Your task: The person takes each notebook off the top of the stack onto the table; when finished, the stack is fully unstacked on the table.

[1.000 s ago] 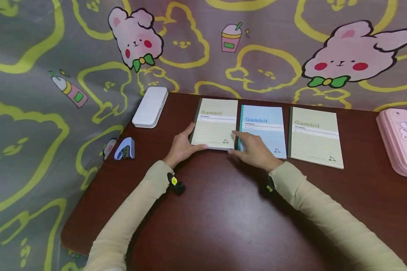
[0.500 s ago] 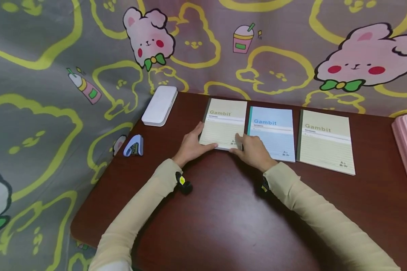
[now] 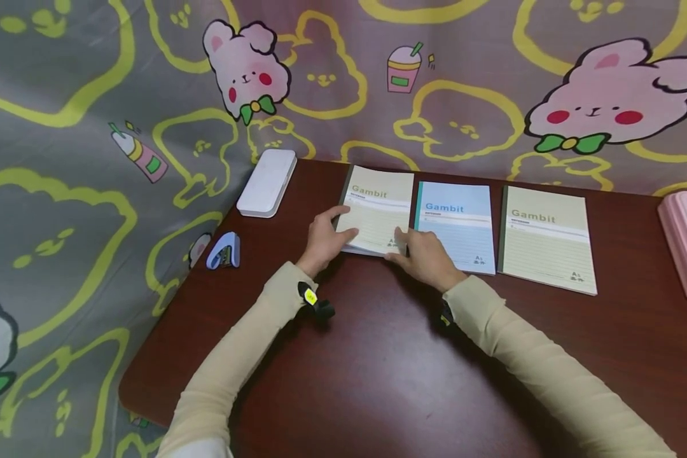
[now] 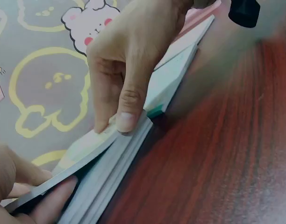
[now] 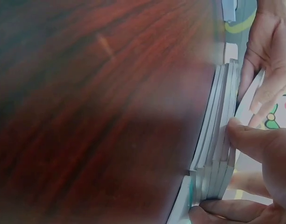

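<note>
Light: moderate | Glare: pale patch on the table (image 3: 418,369), nearer than the right hand (image 3: 432,259) | Shadow: dark, beneath the right sleeve (image 3: 549,369) | Left-wrist view: this sleeve is smeared | Right-wrist view: table grain is soft

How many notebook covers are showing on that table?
3: a partly lifted cream cover atop the left stack, a blue cover in the middle, a second cream cover rightmost. Others may be hidden within.
</note>
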The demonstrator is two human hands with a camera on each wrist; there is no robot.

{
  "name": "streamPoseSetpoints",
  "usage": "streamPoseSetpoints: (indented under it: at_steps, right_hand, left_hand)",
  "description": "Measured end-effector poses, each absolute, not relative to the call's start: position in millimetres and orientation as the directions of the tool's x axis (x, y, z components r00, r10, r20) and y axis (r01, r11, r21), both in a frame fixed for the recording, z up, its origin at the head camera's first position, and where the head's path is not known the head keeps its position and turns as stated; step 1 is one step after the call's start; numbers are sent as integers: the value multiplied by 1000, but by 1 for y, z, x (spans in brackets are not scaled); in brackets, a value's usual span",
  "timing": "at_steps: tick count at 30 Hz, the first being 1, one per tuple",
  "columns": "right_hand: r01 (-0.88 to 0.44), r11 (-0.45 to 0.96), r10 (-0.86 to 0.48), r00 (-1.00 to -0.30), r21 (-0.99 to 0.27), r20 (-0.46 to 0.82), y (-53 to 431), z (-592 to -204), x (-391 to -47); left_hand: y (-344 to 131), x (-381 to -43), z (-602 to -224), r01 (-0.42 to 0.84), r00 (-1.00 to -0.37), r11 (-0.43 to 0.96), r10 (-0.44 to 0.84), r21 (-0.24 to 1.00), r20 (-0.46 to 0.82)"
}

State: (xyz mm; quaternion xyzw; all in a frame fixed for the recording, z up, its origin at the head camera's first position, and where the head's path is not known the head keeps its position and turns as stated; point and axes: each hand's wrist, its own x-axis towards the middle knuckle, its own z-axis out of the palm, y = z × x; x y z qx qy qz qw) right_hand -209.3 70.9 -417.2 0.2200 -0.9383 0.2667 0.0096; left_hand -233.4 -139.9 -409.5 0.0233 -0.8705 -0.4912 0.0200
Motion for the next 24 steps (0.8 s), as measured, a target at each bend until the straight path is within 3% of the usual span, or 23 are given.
streamPoseSetpoints:
  at_steps: [6,13,24]
  right_hand:
    - [-428,755,-417,-898,-497,140,72,-421,-207]
    - [-505,747,-454,-863,-432,223,74,-426,-208]
    - [-498,748,-448,-867,-439,219,75,-427,-209]
  left_hand:
    - [-147,-236,-414,-52,-995,390,-102,919,-13]
    - [-197,-238,-393,-88,-981,110,-182,990,-67]
    - [-270,-240,-391,-118,-959,175,-276,977,-66]
